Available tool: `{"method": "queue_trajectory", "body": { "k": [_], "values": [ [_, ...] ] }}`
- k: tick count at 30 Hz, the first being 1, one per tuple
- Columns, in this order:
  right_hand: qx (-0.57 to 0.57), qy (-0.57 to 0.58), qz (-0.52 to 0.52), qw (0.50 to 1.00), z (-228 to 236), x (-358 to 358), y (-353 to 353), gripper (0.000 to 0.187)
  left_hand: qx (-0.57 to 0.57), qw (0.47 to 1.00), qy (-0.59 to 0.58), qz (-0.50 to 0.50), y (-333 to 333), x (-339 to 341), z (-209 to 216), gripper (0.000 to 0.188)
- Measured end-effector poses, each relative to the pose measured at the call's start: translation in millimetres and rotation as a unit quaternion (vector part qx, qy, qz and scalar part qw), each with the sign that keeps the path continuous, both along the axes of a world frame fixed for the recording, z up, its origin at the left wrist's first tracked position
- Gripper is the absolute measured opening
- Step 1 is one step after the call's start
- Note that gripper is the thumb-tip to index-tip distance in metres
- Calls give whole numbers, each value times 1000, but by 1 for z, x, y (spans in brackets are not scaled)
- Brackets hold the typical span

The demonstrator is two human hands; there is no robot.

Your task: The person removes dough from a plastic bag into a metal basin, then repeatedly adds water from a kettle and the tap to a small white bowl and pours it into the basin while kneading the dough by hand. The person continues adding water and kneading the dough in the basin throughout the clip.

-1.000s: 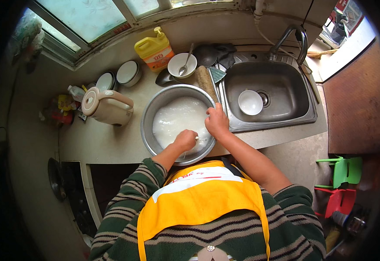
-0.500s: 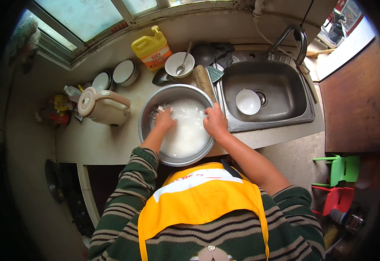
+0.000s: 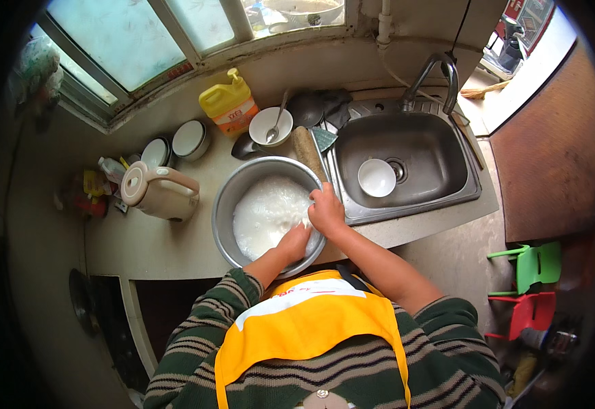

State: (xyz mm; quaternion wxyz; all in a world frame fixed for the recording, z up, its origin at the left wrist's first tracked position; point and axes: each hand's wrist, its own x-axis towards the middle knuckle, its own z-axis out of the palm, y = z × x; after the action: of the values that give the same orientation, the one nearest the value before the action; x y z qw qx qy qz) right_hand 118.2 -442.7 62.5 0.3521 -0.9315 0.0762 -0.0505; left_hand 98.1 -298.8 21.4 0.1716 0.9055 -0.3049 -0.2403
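Left hand point(image 3: 296, 242) sunk in the white mass inside the steel basin point(image 3: 233, 198), its grip hidden; right hand point(image 3: 326, 210) clamps the rim, best kept firm so the basin cannot slide

left hand point(image 3: 293, 240) lowered, right hand point(image 3: 326, 210) curled

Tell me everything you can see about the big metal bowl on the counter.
The metal bowl is large, round and steel-looking, upright on the counter just left of the sink. It holds white, wet-looking stuff. The left hand is down in it; the right hand rests at its right rim.
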Motion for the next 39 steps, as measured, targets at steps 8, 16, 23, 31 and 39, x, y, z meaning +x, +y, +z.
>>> {"method": "queue_trajectory", "body": {
  "k": [8, 16, 23, 31, 39],
  "values": [
    [6, 15, 6, 1000, 4, -1, -1, 11, 53, 997, 51, 7, 12, 1, 15, 19],
    [-1, 16, 3, 1000, -4, 1, -1, 11, 30, 987, -99, 120, 36, 45, 15, 21],
    [-11, 7, 8, 1000, 0, 0, -1, 12, 188, 966, -20, 178, 68, 51, 35, 68],
    [6, 32, 16, 999, 4, 4, 1, 11, 173, 970, 66, 156, 57, 1, 18, 75],
    [5, 28, 19, 999, 3, 4, 1, 11, 106, 989, 104, 9, 30, -13, -1, 37]
  ]
}}
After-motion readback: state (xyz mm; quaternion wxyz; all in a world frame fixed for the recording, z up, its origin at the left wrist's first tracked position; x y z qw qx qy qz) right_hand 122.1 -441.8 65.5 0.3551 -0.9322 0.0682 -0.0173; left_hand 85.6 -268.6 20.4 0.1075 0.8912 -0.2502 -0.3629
